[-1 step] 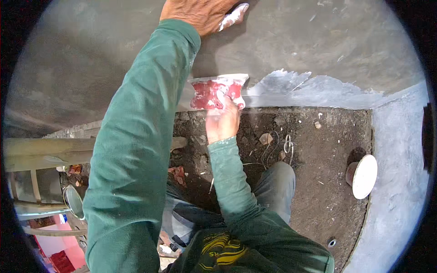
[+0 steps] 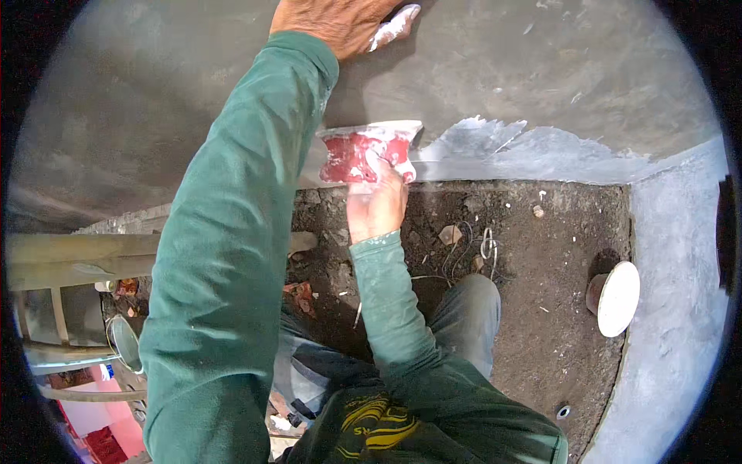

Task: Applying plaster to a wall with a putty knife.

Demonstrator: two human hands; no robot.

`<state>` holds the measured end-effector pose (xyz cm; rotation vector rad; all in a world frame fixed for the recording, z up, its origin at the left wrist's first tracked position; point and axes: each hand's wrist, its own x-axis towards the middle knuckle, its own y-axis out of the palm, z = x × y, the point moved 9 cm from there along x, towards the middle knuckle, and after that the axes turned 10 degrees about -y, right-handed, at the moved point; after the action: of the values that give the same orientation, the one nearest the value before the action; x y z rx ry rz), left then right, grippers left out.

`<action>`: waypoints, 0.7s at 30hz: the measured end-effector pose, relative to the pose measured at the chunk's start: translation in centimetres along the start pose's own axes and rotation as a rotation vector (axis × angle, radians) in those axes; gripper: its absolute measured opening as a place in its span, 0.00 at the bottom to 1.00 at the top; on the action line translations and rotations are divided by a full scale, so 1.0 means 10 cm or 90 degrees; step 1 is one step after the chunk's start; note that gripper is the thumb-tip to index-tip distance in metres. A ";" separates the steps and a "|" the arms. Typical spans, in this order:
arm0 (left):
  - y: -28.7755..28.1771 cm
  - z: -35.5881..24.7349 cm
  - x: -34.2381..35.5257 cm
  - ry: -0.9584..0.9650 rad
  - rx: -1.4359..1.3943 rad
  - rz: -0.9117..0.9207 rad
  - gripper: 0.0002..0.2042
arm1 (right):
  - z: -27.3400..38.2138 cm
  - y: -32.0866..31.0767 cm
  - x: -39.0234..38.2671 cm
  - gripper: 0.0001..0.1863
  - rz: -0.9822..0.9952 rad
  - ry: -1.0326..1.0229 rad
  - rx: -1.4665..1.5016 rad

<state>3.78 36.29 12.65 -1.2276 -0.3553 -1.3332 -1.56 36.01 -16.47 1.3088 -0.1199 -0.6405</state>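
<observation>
My right hand (image 2: 379,205) grips a red plastic putty spreader (image 2: 352,157) smeared with white, its thumb pressed on the near face. The spreader's pale, coated edge lies against the lower part of the grey wall (image 2: 495,69). A strip of whitish putty (image 2: 533,151) with a ragged upper border runs along the wall's base to the right of it. Higher up, my left hand (image 2: 340,23) leans on the wall, its thumb stretched out and coated white. The top of the picture cuts off its other fingers.
A round white disc on a brown base (image 2: 618,300) stands on the dirt floor (image 2: 549,278) by the pale right wall (image 2: 676,309). Bamboo poles (image 2: 85,255) and a round-rimmed container (image 2: 125,344) are at left. Wire (image 2: 488,243) and brick bits (image 2: 300,298) lie around my knees.
My right hand and the spreader have shifted very slightly up and left along the wall. My left hand stays against the wall.
</observation>
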 end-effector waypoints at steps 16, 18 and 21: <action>-0.04 -0.11 0.07 -0.012 0.122 -0.040 0.28 | 2.70 -2.01 1.47 0.23 -0.157 -0.446 -0.610; -0.01 -0.11 0.05 -0.003 0.123 -0.050 0.27 | 2.64 -1.88 1.56 0.23 -0.092 -0.489 -0.706; 0.03 -0.09 -0.02 0.020 0.141 -0.060 0.27 | 2.20 -1.76 1.52 0.24 -0.066 -0.492 -0.697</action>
<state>3.66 35.59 12.03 -1.0145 -0.5303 -1.3521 -5.07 7.49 -30.63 -0.0248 -0.2785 -1.0651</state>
